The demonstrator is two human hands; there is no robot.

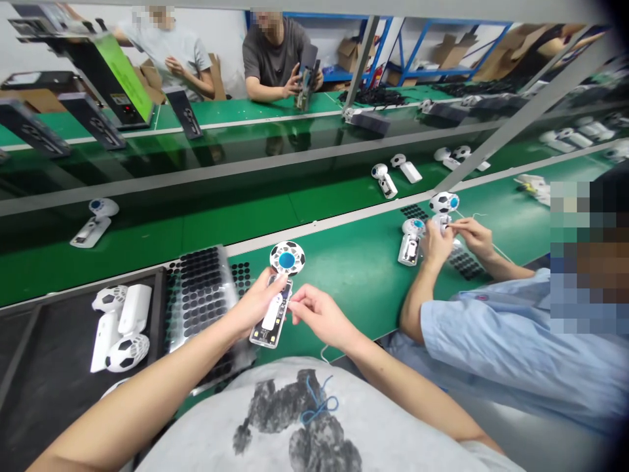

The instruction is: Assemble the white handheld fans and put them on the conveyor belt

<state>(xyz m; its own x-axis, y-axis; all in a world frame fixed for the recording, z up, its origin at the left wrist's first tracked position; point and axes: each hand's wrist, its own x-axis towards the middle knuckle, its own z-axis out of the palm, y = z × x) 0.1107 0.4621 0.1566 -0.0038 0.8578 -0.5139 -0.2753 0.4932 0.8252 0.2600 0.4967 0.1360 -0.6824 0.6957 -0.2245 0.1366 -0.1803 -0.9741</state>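
Observation:
My left hand (254,303) is wrapped around the neck of a handheld fan (265,333), thumb across its front. The fan's round head has a black-and-white football pattern with a blue disc in the middle. Its handle lies open to view, showing a dark circuit board and a white oblong part. My right hand (322,316) is beside the handle's right edge, thumb and fingertips pinched together. Whatever may be between those fingertips is too small to make out. Left of the fan lie sheets of round black stickers (201,288), partly under my left forearm.
A black tray (44,354) at left holds several white football-patterned fans (126,354). Beyond the bench edge, a green conveyor belt (236,223) carries more fans. To my right, a co-worker's hands (437,242) work on another fan. Slanted metal posts (521,118) cross the view.

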